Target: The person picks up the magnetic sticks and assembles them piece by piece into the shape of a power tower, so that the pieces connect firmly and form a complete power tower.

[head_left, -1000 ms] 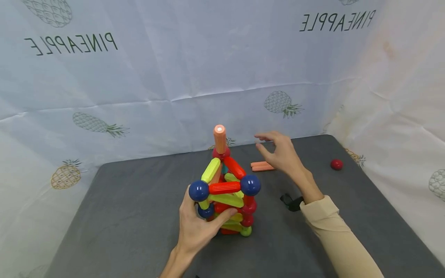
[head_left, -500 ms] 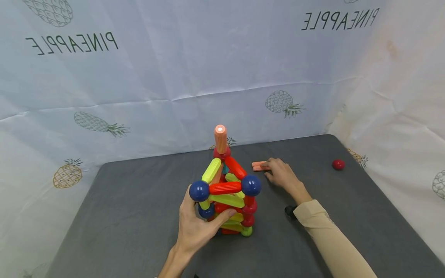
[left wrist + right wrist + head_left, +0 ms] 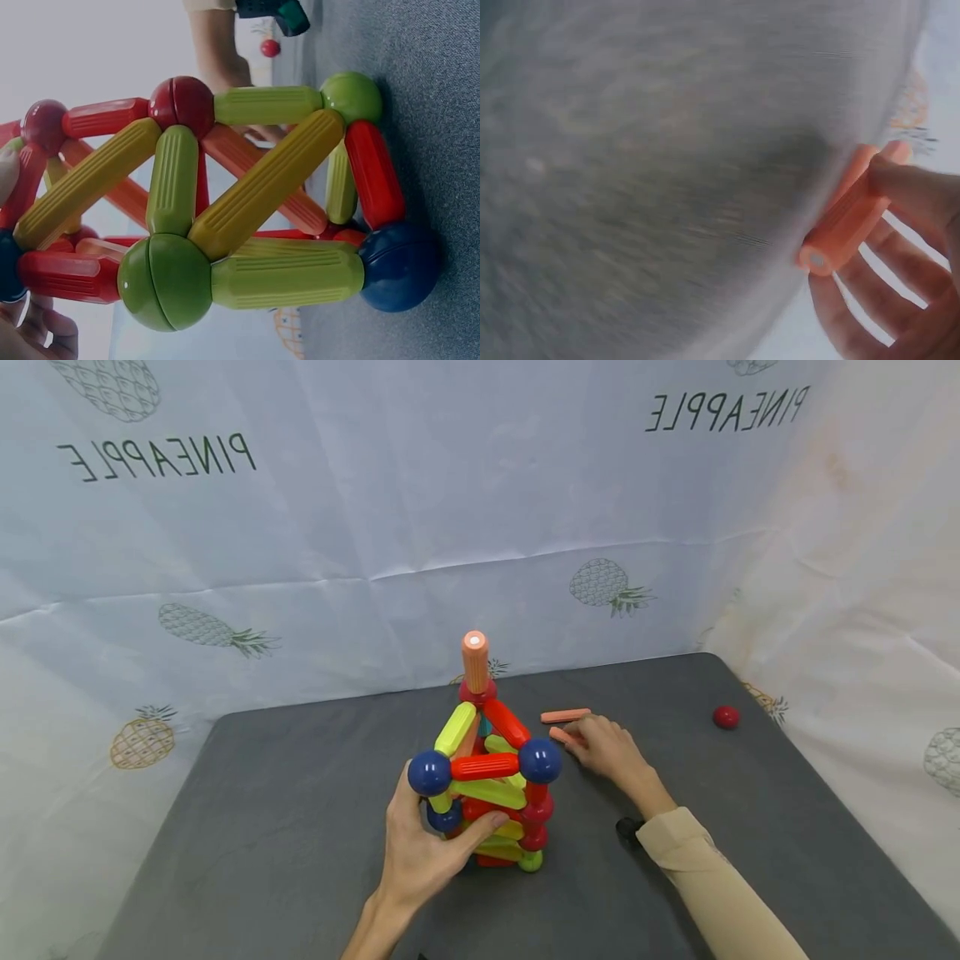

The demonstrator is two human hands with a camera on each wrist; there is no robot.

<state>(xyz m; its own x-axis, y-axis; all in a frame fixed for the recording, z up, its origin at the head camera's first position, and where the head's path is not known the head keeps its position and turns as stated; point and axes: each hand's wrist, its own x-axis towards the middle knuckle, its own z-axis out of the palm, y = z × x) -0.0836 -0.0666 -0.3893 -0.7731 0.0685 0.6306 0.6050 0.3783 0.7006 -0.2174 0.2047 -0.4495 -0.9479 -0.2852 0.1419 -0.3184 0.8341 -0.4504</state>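
A tall tower of magnetic sticks and balls stands on the dark table, in red, yellow, green, blue and orange. One orange stick points up from the red ball at its back. My left hand grips the tower's left side, thumb across the front, the other fingers mostly hidden behind it. The left wrist view has its braced side up close. To the right of the tower, my right hand pinches an orange magnetic stick between thumb and fingers. A second orange stick lies just behind it.
A red ball lies near the table's right edge. The grey tabletop ends at a white pineapple-print cloth hanging behind and at the sides. A dark wrist strap shows at the right cuff.
My right hand has come down onto the pair of orange sticks and pinched one, drawing it toward me, apart from the other. My left hand and the tower have stayed put.
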